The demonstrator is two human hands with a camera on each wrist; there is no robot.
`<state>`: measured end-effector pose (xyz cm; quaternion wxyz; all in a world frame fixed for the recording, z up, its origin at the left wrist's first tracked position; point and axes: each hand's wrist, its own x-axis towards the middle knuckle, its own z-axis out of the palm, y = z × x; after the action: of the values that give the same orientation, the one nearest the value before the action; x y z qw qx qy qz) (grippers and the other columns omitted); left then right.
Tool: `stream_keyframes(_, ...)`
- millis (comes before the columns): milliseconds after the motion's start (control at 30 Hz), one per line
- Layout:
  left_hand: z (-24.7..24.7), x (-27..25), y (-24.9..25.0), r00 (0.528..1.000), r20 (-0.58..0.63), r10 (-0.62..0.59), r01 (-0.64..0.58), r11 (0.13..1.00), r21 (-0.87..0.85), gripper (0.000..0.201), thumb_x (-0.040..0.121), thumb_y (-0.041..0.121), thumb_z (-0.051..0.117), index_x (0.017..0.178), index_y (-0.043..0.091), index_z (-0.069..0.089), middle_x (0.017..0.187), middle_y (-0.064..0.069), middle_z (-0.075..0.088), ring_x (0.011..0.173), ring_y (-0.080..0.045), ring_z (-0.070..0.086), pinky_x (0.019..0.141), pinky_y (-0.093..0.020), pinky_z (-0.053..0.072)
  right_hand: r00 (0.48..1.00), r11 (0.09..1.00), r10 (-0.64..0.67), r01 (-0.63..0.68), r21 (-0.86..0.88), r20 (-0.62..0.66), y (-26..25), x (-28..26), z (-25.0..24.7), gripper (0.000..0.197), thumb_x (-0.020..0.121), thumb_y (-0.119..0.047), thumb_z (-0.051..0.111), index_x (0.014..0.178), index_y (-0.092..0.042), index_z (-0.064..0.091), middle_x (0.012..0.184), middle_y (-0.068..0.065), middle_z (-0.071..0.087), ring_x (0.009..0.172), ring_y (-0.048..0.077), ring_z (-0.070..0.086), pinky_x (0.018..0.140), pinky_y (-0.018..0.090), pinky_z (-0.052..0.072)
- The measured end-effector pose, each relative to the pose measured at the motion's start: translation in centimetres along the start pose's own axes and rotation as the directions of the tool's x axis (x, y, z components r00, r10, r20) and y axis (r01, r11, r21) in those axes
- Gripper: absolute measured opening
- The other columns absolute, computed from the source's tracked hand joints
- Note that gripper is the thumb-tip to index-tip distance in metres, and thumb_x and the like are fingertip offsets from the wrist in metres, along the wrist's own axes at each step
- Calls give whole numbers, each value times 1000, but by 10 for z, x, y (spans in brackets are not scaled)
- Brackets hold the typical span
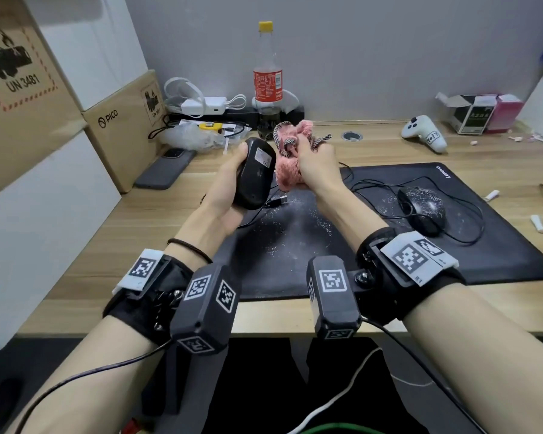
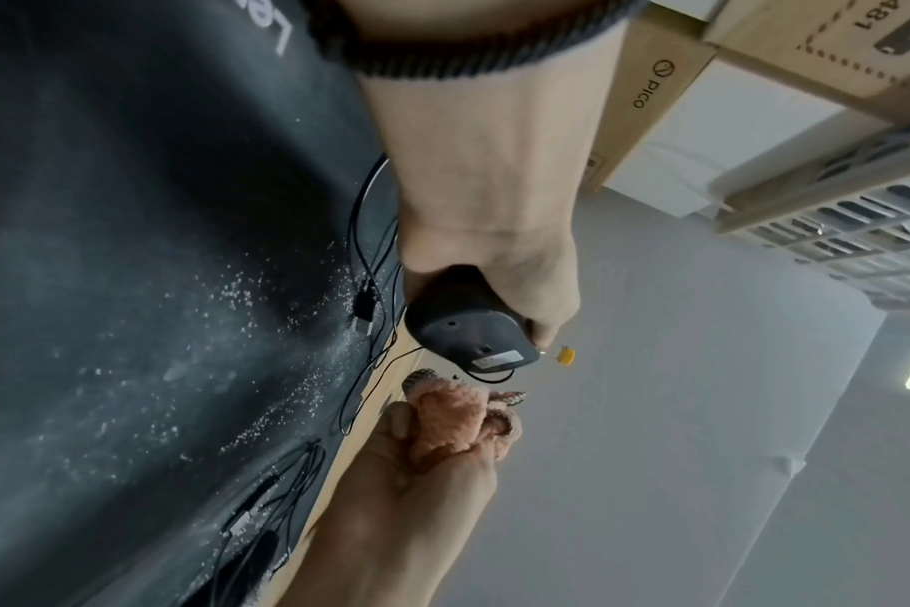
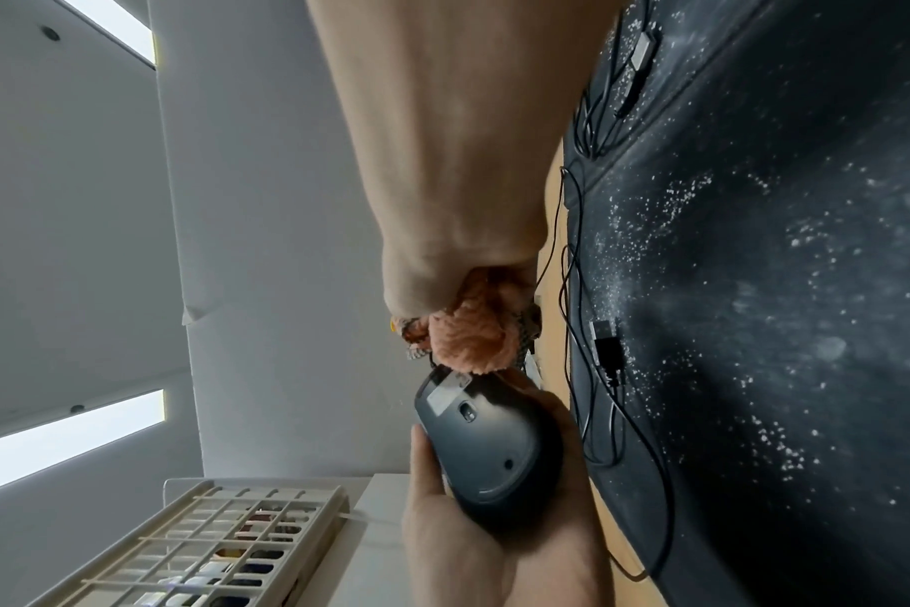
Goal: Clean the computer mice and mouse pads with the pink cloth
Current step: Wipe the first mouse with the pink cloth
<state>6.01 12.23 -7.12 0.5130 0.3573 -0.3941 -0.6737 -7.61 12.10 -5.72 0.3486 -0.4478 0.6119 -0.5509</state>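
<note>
At the left of the head view, cardboard boxes [image 1: 116, 126] stand stacked against the wall, and a dark phone [image 1: 166, 167] lies just beside them on the tabletop [image 1: 85, 255].

A little left of the centre, the left hand [image 1: 229, 177] holds a black mouse [image 1: 256, 172] lifted above the tabletop, with the fingers curled around its body. The mouse is turned so that its underside with the label faces up and toward the right hand, probably so the cloth can reach that side freely.

Just to the right of it, the right hand [image 1: 314, 164] has its fingers closed around the bunched pink cloth [image 1: 290, 177]. The cloth is beside the raised mouse; in the right wrist view it meets the label end (a wiping contact, I think).

Below both hands, the black mouse pad [image 1: 499, 255] lies flat, with white crumbs spread over its middle, so it does not look cleaned yet. Toward the right of the frame, a second mouse [image 1: 423, 208] rests on the pad, also speckled white, with its cable looped around it. At the upper right, a white controller [image 1: 423, 133] lies on the tabletop.
</note>
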Motion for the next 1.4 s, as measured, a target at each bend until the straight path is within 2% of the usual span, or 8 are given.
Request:
stream_keyframes(267, 13, -7, 1, 993, 14, -116, 116, 984, -137, 35, 100, 35, 38, 106, 12, 64, 106, -5, 66, 90, -17, 66, 87, -33, 54, 922, 953, -271, 297, -59, 277, -5, -4, 22, 15, 97, -25, 54, 82, -23, 51, 60, -8, 54, 51, 7, 50, 54, 26, 39)
stream_keyframes(433, 1, -7, 13, 982, -104, -159, 118, 940, -321, 59, 102, 28, 27, 57, 8, 60, 47, -4, 61, 39, -14, 59, 41, -18, 49, 709, 815, -405, 567, -125, 577, -5, -21, 21, 15, 92, -6, 51, 99, -12, 62, 76, -5, 60, 61, 4, 51, 58, 17, 42)
stream_keyframes(533, -8, -12, 13, 977, -77, -198, 171, 948, -268, 64, 101, 38, 25, 64, 7, 67, 57, -11, 68, 48, -22, 66, 49, -25, 55, 584, 797, -395, 602, -52, 709, 0, -25, 17, 20, 92, 0, 51, 105, -3, 65, 81, 7, 61, 58, 3, 48, 56, 18, 43)
stream_keyframes(800, -1, -16, 4, 980, -36, -194, 172, 932, -319, 39, 95, 32, 42, 80, 10, 70, 79, -8, 70, 64, -22, 66, 61, -27, 57, 777, 729, -475, 610, -310, 413, -4, 5, 9, 25, 89, 1, 44, 102, -11, 62, 103, 10, 65, 89, 18, 55, 81, 31, 44)
stream_keyframes(967, -1, -12, 8, 981, -69, -182, 146, 920, -363, 28, 92, 33, 48, 82, 13, 63, 82, -5, 63, 69, -22, 58, 69, -29, 50, 918, 906, -329, 240, 348, 222, -20, 7, 6, 25, 96, 6, 44, 94, -14, 60, 90, 3, 65, 78, 8, 62, 77, 27, 53)
stream_keyframes(1067, 3, -9, 6, 978, -68, -199, 150, 887, -437, 27, 94, 30, 46, 83, 11, 63, 85, -5, 63, 74, -21, 59, 76, -31, 49, 932, 910, -225, 96, 403, 286, -22, 4, 15, 26, 94, 9, 43, 102, -7, 62, 95, 9, 66, 85, 15, 63, 79, 28, 56)
stream_keyframes(1233, 6, -14, 1, 985, 56, -163, 172, 903, -394, 39, 99, 34, 34, 94, 12, 66, 84, -6, 73, 72, -21, 70, 60, -29, 57, 955, 879, -213, 280, -386, 207, -5, 4, 26, 31, 94, -17, 45, 120, -21, 61, 127, 10, 51, 123, 26, 42, 108, 37, 31)
stream_keyframes(1400, 6, -15, 1, 985, 76, -153, 171, 915, -365, 38, 100, 35, 35, 97, 13, 66, 88, -6, 72, 78, -21, 69, 61, -32, 58, 876, 832, -450, 481, -277, 172, -4, -12, 26, 35, 85, 2, 44, 115, -12, 57, 109, 10, 51, 104, 24, 52, 95, 35, 42)
